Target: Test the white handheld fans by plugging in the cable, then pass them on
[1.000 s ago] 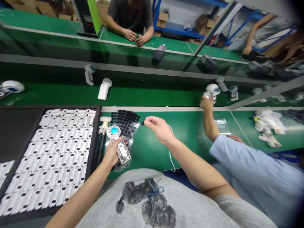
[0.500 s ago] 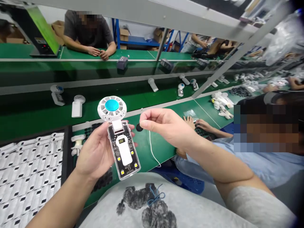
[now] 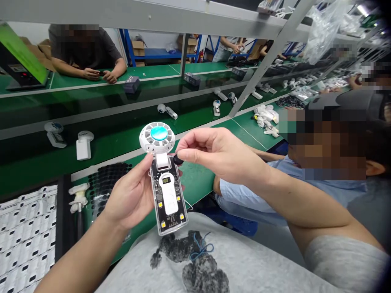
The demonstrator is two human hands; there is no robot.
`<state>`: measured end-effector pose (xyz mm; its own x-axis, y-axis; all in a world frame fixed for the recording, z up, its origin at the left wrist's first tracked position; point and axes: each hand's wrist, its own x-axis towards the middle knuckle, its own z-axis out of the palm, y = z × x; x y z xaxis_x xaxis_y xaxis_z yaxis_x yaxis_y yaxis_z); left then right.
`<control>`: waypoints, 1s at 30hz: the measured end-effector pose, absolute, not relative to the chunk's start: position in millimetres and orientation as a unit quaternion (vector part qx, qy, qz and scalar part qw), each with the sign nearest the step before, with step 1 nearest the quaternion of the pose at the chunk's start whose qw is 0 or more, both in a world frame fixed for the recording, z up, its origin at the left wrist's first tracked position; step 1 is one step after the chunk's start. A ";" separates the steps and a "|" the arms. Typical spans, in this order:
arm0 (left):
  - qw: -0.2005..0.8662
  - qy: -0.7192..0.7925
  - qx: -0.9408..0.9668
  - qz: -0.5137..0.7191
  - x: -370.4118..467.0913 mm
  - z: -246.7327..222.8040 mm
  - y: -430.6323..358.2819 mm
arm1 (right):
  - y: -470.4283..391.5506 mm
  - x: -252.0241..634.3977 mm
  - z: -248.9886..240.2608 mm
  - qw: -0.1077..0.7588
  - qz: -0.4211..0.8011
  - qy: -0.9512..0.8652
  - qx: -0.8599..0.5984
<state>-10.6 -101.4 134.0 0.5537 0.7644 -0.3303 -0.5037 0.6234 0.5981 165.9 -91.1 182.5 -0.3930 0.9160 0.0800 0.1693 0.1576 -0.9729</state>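
Observation:
My left hand (image 3: 130,197) is wrapped round a handheld fan (image 3: 169,199). Its round white head with a blue centre points up and away from me. Through the clear casing of its handle a dark circuit board, a small digital display and several yellow squares show. Between thumb and forefinger, my right hand (image 3: 227,156) pinches a small black round pad (image 3: 177,159). That pad is right by the top right corner of the handle, below the fan head; whether it touches the casing I cannot tell.
Sheets of black round pads (image 3: 111,177) lie on the green bench beyond my left wrist. A tray of white parts (image 3: 29,228) stands at the left, beside a tool with a wrapped head (image 3: 79,195). Several fans (image 3: 84,146) rest on the green conveyor. A co-worker (image 3: 256,191) sits close at my right.
My right hand has brought the black pad from beside the fan up against the handle's top corner. The view has turned right, and the fan stays in my left hand.

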 end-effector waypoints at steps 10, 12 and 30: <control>0.854 0.261 0.250 0.374 15.9 144.0 -98.9 | -103.9 185.9 199.0 0.313 0.321 -0.793 -0.411; 0.856 0.254 0.253 0.372 17.4 144.2 -98.9 | -106.3 186.6 199.1 0.299 0.275 -0.817 -0.410; 0.835 0.257 0.252 0.416 19.8 150.5 -102.2 | -111.6 181.9 201.6 0.210 0.125 -0.904 -0.350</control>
<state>19.8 -102.2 150.5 0.5208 0.8250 -0.2195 -0.5656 0.5260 0.6351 181.9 -111.6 201.6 -0.6675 0.6851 0.2918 0.5801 0.7241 -0.3731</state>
